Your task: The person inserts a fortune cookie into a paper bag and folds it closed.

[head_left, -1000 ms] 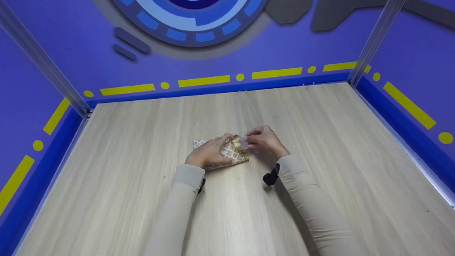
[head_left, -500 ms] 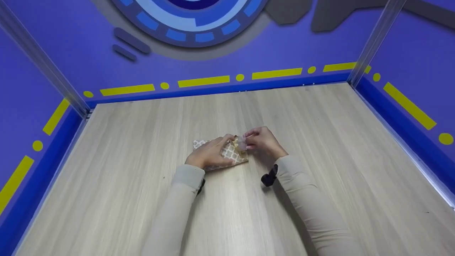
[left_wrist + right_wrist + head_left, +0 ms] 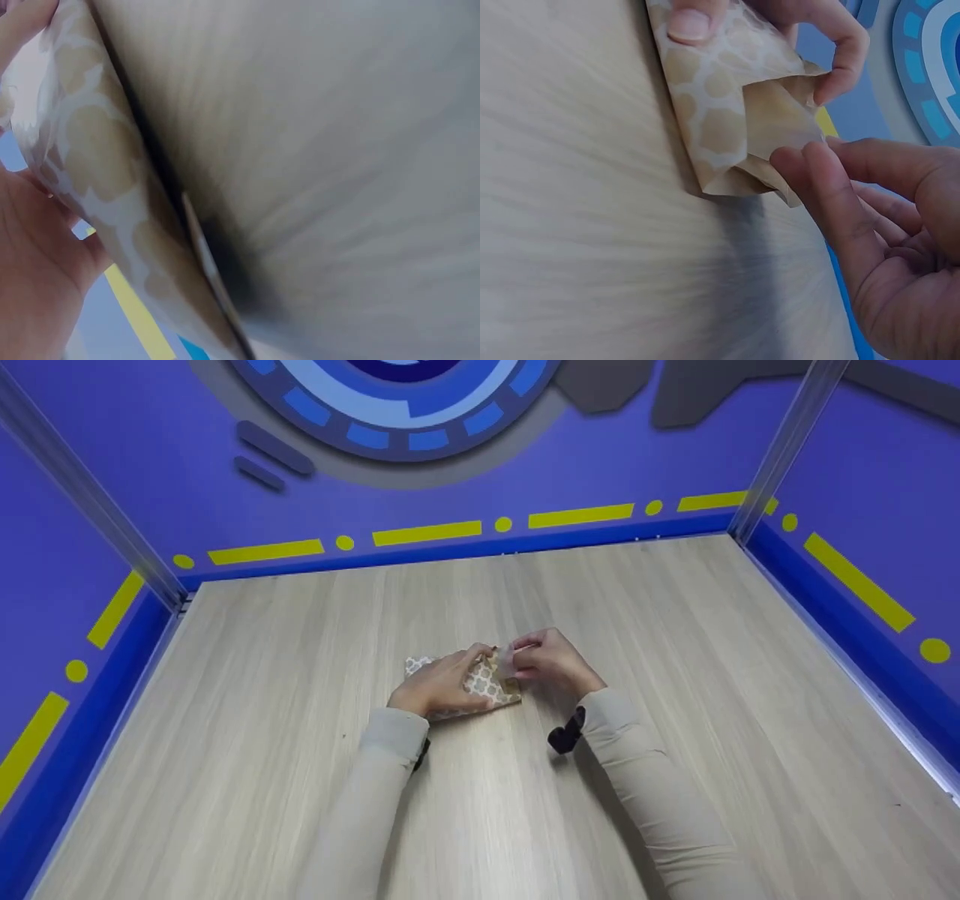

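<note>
A small paper bag (image 3: 481, 682) with a beige and white lattice pattern lies on its side at the middle of the table. My left hand (image 3: 441, 687) grips it across the top, with the thumb on the near side. Its mouth faces right, and the right wrist view shows the plain tan inside (image 3: 776, 124). At that opening my right hand (image 3: 553, 661) pinches a thin translucent plastic piece (image 3: 505, 663) between thumb and fingertips. Part of this plastic is hidden inside the bag. In the left wrist view the patterned paper (image 3: 101, 154) bulges beside my palm.
The light wood-grain table (image 3: 262, 660) spreads around both hands. Blue-purple panels (image 3: 420, 502) with yellow dashes wall it in at the back and both sides. A black strap piece (image 3: 566, 733) hangs from the right sleeve's cuff.
My right hand has shifted slightly left toward the bag's mouth, bringing the plastic piece closer in. Less of the pale yellow at the opening shows now. My left hand keeps its grip.
</note>
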`<move>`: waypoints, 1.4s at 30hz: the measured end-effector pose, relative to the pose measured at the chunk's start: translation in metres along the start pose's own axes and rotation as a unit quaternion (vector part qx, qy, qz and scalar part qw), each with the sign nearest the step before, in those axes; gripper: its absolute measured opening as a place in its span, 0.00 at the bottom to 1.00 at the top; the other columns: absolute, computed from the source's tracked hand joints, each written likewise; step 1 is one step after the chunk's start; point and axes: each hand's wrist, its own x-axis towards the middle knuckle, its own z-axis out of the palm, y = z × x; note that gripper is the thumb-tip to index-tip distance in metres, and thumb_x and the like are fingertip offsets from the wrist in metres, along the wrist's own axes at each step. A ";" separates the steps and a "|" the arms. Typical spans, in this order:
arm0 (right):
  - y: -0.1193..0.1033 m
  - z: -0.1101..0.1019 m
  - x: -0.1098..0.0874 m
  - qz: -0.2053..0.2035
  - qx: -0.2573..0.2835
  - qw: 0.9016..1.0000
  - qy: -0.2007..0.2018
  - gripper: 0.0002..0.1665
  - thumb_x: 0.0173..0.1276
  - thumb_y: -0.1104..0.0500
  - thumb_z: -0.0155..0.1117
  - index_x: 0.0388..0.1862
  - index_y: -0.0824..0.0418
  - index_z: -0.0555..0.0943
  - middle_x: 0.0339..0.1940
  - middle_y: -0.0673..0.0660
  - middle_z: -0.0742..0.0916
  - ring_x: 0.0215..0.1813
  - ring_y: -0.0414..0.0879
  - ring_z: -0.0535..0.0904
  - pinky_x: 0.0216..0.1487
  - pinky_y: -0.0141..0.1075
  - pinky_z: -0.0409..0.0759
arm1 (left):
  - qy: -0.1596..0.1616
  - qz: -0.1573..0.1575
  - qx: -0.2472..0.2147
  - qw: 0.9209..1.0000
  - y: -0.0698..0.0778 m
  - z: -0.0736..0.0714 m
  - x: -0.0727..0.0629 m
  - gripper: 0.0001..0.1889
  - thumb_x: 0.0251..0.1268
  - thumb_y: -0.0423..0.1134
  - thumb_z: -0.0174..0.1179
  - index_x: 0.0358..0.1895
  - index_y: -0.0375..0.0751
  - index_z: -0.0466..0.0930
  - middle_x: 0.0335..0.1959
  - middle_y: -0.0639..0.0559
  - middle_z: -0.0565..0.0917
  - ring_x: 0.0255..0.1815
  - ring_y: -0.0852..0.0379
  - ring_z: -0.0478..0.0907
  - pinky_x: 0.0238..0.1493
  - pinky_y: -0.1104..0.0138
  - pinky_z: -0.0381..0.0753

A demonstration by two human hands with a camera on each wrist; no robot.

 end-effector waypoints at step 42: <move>0.009 0.039 0.010 -0.003 0.104 0.995 0.001 0.13 0.60 0.74 0.59 0.45 0.71 0.76 0.25 0.49 0.83 0.30 0.38 0.81 0.36 0.30 0.82 | 0.006 0.006 -0.042 0.999 0.004 0.002 -0.002 0.42 0.50 0.61 0.66 0.68 0.61 0.56 0.68 0.50 0.66 0.69 0.48 0.65 0.67 0.52 0.67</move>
